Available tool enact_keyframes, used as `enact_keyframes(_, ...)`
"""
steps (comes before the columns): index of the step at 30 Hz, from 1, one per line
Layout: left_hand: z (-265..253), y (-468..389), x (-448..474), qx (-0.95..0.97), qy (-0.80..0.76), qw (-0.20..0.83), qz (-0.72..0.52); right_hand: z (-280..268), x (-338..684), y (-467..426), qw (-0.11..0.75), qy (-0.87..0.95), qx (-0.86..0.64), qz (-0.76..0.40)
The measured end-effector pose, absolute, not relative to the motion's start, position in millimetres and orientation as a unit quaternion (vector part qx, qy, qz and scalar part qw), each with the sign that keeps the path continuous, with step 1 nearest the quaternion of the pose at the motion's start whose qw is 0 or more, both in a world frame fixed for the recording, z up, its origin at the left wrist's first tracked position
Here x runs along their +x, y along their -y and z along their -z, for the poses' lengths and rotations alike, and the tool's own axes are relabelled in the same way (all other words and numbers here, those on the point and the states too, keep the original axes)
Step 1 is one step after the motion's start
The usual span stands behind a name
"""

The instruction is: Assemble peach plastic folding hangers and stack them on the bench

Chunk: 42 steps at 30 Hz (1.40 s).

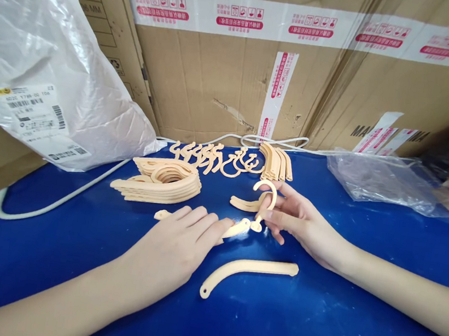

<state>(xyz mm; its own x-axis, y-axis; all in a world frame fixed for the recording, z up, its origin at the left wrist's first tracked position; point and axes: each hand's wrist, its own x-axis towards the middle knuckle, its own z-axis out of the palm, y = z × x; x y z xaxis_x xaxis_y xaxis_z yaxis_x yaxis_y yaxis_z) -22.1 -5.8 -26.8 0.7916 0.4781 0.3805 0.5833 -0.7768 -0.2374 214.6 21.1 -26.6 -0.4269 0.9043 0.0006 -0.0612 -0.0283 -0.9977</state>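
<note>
My left hand [188,237] is closed around a cream plastic hanger arm [237,228], whose holed end points right. Between the thumb and fingers of my right hand [295,215] is a cream hanger hook [273,196], its curve upward and its flat foot [256,226] low. The foot is right beside the arm's holed end; whether they are joined I cannot tell. Nearer to me a loose curved hanger arm [250,270] lies on the blue table. Behind my right fingers, partly hidden, are more cream arm pieces [243,203].
A stack of cream hanger parts [160,184] lies left of centre. Behind it are several loose hooks [205,157] and a pile of arms [275,162]. A white plastic bag [55,68], a pale cable [58,204], a clear bag [384,181] and cardboard boxes [211,78] border the table.
</note>
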Motion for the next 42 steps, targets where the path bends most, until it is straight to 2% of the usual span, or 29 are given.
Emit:
enact_keyframes(3, 27.9, 6.7, -23.0, -0.934, 0.294, 0.130, 0.155, 24.7, 214.9, -22.5, 0.411, 0.542, -0.364, -0.637)
enact_keyframes(12, 25.6, 8.1, -20.7, -0.933, 0.295, 0.108, 0.176, 28.6, 217.3, -25.0, 0.381, 0.564, -0.353, -0.642)
enact_keyframes(22, 26.4, 12.1, -22.2, -0.938, 0.258, 0.173, 0.155, 26.8, 217.2, -25.1, 0.340, 0.594, -0.349, -0.639)
enact_keyframes(28, 27.8, 12.4, -21.6, -0.937, 0.241, 0.210, 0.139, 26.1, 217.4, -26.9, 0.348, 0.596, -0.344, -0.636)
enact_keyframes(42, 29.2, 12.5, -24.0, -0.935, 0.243, 0.177, 0.190, 25.2, 220.9, -27.4, 0.343, 0.568, -0.323, -0.675)
